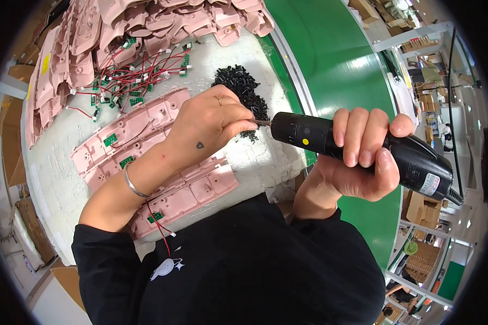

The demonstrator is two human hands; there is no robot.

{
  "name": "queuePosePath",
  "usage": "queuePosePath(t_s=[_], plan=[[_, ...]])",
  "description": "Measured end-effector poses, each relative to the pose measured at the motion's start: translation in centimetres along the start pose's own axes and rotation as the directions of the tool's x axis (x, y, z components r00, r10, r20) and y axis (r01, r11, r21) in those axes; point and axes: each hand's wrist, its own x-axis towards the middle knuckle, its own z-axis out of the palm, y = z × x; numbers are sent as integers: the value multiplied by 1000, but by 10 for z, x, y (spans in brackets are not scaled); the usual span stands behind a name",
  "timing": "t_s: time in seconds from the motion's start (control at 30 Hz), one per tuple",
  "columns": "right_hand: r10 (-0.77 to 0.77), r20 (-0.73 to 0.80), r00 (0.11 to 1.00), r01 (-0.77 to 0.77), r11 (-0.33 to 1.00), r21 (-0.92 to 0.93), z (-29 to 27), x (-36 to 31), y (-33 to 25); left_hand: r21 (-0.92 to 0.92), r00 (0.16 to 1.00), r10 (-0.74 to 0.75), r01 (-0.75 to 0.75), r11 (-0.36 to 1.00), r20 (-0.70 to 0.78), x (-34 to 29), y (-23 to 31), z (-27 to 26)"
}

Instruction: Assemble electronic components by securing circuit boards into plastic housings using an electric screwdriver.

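Note:
A black electric screwdriver [309,132] lies across my right hand [363,151], whose fingers wrap round its body. Its bit points left toward my left hand [214,116]. There my thumb and forefinger pinch together at the bit's tip; a screw between them is too hidden to make out. Just beyond those fingers lies a heap of small black screws [238,81]. Under my left forearm are several pink plastic housings [206,187], laid side by side, with small green circuit boards [110,140] set in them. Red wires [162,235] trail from the nearest one.
Many pink housings [184,21] are piled at the far left of the pale work surface [54,179]. Loose circuit boards with red wires [130,76] lie in front of them. A green conveyor belt [341,70] runs along the right, beside a metal rail [293,65].

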Motion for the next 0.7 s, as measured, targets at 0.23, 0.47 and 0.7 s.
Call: queuePosePath(t_s=[0.23, 0.47, 0.7], plan=[[61, 82, 995, -64, 997, 37, 14, 8, 4, -20, 999, 18, -18, 1000, -27, -13, -1, -12], [100, 353, 930, -150, 981, 119, 47, 20, 24, 146, 998, 68, -67, 987, -5, -50, 9, -40], [212, 326, 921, -277, 946, 170, 117, 18, 102, 221, 940, -212, 274, 936, -269, -104, 12, -124]])
